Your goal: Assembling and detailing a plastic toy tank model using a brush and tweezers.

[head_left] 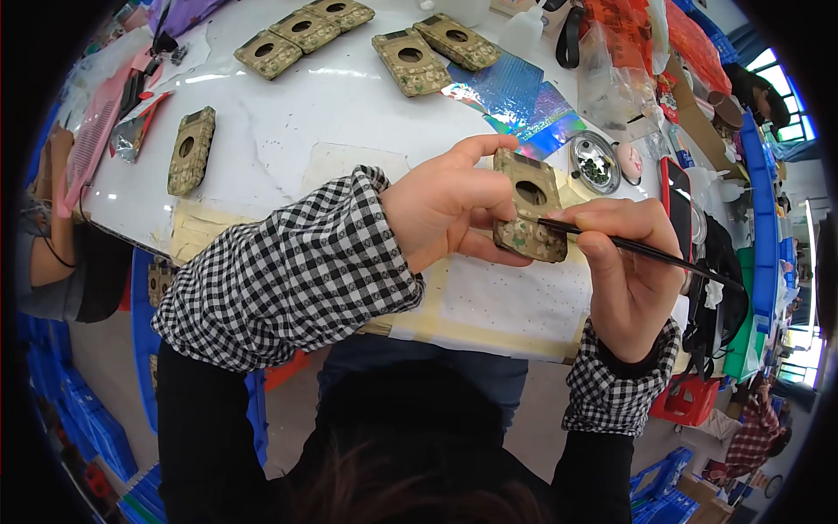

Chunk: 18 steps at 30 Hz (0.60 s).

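Held tan-and-green camouflage rectangular model hull (529, 212) in grip of left hand (441, 205), above white table (271, 122).
Pinched slim black tool (656, 251) in right hand (635, 275), tip at hull; judged surface liable to scratching through tip slip or slackened left hold.

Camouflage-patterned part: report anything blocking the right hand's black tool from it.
Nothing visible. The right hand holds the black tool, its tip at the camouflage-patterned part below its round hole, clear of the left hand.

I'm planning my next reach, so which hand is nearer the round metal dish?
Right. Your right hand is just on the near side of the dish; your left hand is farther off, to its left.
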Each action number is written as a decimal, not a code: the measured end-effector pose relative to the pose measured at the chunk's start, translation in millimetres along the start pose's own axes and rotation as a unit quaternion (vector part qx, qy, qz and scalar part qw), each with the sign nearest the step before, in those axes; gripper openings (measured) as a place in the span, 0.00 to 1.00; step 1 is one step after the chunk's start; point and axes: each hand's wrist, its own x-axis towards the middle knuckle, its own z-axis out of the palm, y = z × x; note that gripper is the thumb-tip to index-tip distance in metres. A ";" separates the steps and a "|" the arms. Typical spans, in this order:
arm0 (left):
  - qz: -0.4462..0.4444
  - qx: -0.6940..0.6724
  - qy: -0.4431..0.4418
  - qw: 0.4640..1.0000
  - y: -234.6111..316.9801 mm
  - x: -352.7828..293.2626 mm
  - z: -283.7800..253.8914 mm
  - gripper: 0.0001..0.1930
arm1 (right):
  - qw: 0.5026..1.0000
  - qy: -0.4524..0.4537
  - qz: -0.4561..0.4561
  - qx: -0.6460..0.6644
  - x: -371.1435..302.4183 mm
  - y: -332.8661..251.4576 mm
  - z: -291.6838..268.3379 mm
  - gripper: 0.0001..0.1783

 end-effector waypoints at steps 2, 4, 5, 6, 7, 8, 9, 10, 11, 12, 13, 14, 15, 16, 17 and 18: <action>-0.001 -0.001 -0.001 1.000 -0.9 0.5 -0.8 0.41 | 1.000 -0.002 0.001 -0.002 -0.1 1.0 0.1 0.07; -0.001 -0.003 -0.003 1.000 -1.1 0.8 -1.2 0.41 | 1.000 0.000 -0.006 -0.003 0.1 1.3 0.2 0.07; -0.001 -0.002 -0.002 1.000 -0.8 0.6 -0.9 0.41 | 1.000 0.000 -0.010 -0.004 0.3 1.0 0.3 0.07; -0.001 -0.002 -0.002 1.000 -0.4 0.4 -0.5 0.41 | 1.000 0.001 -0.008 0.001 0.4 0.6 0.5 0.07; -0.001 -0.001 -0.002 1.000 -0.3 0.2 -0.2 0.41 | 1.000 0.002 -0.007 0.005 0.3 0.3 0.8 0.07; -0.001 -0.003 -0.001 1.000 -0.1 0.0 0.1 0.41 | 1.000 0.003 -0.006 0.009 0.2 0.0 1.0 0.08; 0.000 -0.004 0.000 1.000 0.0 -0.2 0.6 0.41 | 1.000 0.003 -0.005 0.008 0.0 -0.1 1.0 0.08; -0.001 -0.006 0.000 1.000 -0.3 -0.1 0.6 0.41 | 1.000 0.004 -0.004 0.007 -0.4 0.0 1.0 0.08; 0.000 -0.006 0.000 1.000 -0.8 0.3 0.0 0.41 | 1.000 0.004 -0.002 0.006 -0.6 0.1 1.1 0.08; 0.000 -0.005 -0.001 1.000 -1.5 0.9 -0.8 0.41 | 1.000 0.004 -0.004 0.001 -0.7 0.1 1.2 0.08; 0.001 -0.005 -0.001 1.000 -2.0 1.3 -1.4 0.41 | 1.000 0.003 -0.006 -0.003 -0.6 0.2 1.3 0.08; 0.002 -0.003 0.001 1.000 -2.1 1.0 -1.1 0.41 | 1.000 0.002 -0.008 -0.006 -0.5 0.2 1.5 0.08; 0.004 -0.002 0.004 1.000 -1.8 0.5 -0.3 0.41 | 1.000 0.000 -0.008 -0.006 -0.4 0.1 1.7 0.08; 0.005 0.000 0.005 1.000 -1.3 0.1 0.6 0.41 | 1.000 0.000 -0.008 -0.007 -0.2 -0.6 1.7 0.08; 0.001 0.000 0.006 1.000 -0.6 -0.1 1.0 0.41 | 1.000 -0.001 -0.009 -0.008 -0.1 -1.0 1.6 0.08; -0.003 0.000 0.007 1.000 0.0 -0.3 1.2 0.41 | 1.000 -0.003 -0.007 -0.010 0.0 -1.3 1.3 0.08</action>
